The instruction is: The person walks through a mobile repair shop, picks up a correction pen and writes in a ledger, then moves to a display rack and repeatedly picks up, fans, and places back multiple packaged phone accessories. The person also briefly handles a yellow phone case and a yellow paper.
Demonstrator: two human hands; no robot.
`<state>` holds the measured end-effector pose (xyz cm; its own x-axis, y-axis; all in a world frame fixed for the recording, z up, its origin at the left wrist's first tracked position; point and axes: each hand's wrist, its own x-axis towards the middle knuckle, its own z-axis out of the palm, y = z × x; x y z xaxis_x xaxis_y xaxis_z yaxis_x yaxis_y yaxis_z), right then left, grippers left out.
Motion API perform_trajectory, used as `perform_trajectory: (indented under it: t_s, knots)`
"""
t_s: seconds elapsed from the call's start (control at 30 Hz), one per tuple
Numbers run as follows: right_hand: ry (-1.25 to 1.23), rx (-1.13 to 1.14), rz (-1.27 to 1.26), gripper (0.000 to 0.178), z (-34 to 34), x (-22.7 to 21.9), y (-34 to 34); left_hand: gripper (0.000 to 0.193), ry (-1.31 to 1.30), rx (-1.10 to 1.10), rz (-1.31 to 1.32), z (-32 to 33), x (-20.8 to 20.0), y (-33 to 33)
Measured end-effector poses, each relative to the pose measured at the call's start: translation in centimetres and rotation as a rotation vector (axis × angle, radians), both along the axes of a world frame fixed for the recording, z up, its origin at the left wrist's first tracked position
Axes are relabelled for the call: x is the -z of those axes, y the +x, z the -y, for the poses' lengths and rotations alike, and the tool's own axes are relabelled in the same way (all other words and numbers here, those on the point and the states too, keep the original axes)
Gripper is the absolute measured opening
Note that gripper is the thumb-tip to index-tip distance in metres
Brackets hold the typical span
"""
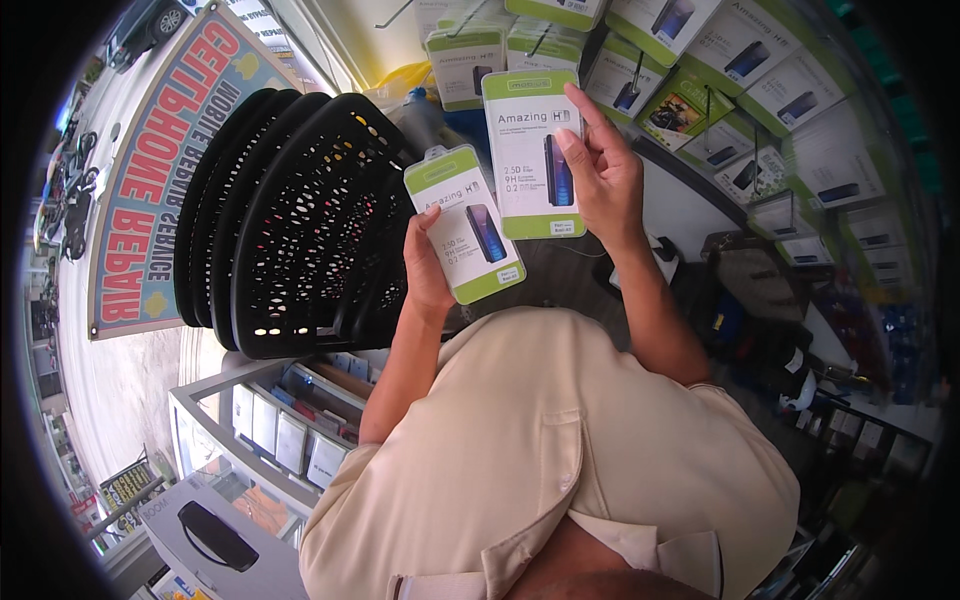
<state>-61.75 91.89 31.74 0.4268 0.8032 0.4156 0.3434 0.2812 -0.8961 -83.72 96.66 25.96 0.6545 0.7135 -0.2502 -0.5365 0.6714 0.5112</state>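
Note:
My left hand grips a white and green screen protector package by its left edge, thumb on the front. A phone is pictured on it, and a hanging tab sticks up from its top. In my right hand is a second package of the same kind, held by its right side with the thumb across the front. It sits slightly higher and overlaps the upper right of the left one. Both fronts face me. The fingers behind the packages are mostly hidden.
Similar packages hang on wall hooks at the upper right. Stacked black perforated plastic chairs stand at the left beside a repair shop banner. A glass display case with boxes and a large speaker box are at the lower left.

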Motion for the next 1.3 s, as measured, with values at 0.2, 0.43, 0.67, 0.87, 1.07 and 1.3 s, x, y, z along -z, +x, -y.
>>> perform_trajectory:
  t_s: [0.2, 0.43, 0.67, 0.87, 1.07, 1.3]
  knots:
    - [0.027, 0.157, 0.247, 0.039, -2.3, -0.3, 0.2, 0.067, 0.035, 0.059, 0.097, 0.3, 1.3, -0.5]
    - [-0.052, 0.425, 0.729, 0.055, -4.2, -0.9, 1.7, 0.051, 0.037, 0.048, -0.1, 0.8, 1.4, -1.4]
    - [-0.385, -0.389, -0.158, 0.074, 1.7, 0.9, -2.2, 0.055, 0.149, -0.007, -0.204, 1.0, -1.0, -0.1]
    - [-0.016, -0.133, -0.222, 0.05, 0.1, 1.2, -0.8, 0.063, 0.057, -0.011, -0.08, 0.8, -0.9, 0.6]
    - [0.032, 0.019, -0.073, 0.041, -2.5, -0.1, 0.4, 0.065, 0.066, 0.04, -0.039, 0.2, -0.3, 0.1]
    - [-0.034, 0.1, 0.096, 0.039, -2.7, -1.2, 0.0, 0.066, 0.05, 0.029, -0.095, 0.3, -0.2, -0.8]
